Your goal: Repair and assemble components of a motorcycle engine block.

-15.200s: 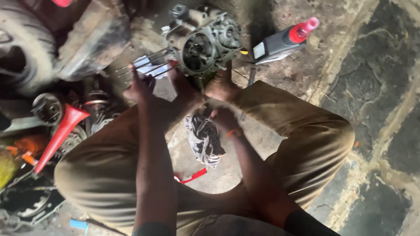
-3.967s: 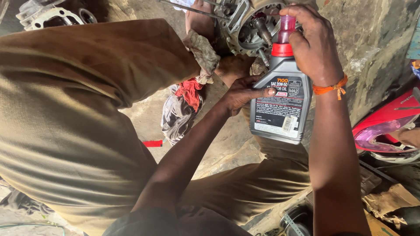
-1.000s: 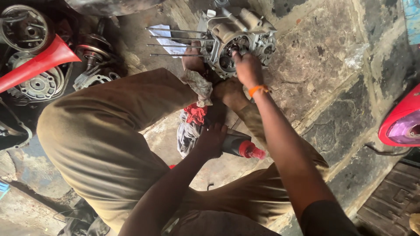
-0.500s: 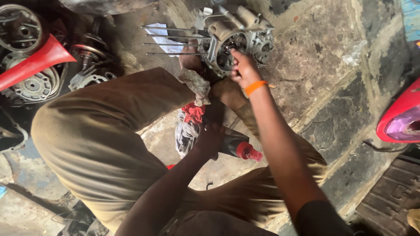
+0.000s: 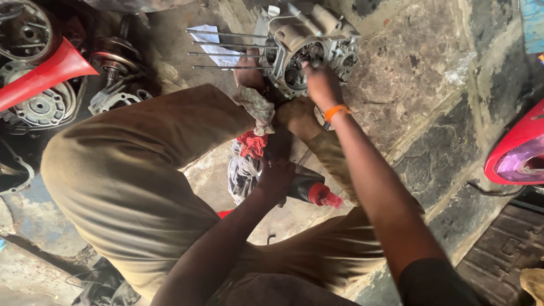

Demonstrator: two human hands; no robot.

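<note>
Down on the workshop floor, the person squats over an engine case [image 5: 309, 54] braced between both bare feet, and the step in hand looks like work inside the case's open face: the right hand [image 5: 320, 85], an orange band at its wrist, has its fingers pushed together into the round opening, though whether they pinch a part in there I cannot tell. The left hand [image 5: 276, 177] is low between the knees, wrapped around the dark body of an oil bottle [image 5: 309, 190] that lies on its side, red nozzle pointing away to the right, just beside a bundle of rags [image 5: 245, 164]. My read: the oiling of the case is about done and the bottle is being parked, so the next move calls for a steady seat of whatever goes into that bore, with the left hand free to hold the case. Counting up: one engine case, four long studs [image 5: 226, 51] sticking out of it to the left, one oil bottle, one red funnel [image 5: 48, 73] at far left, and one red-and-grey rag bundle.
</note>
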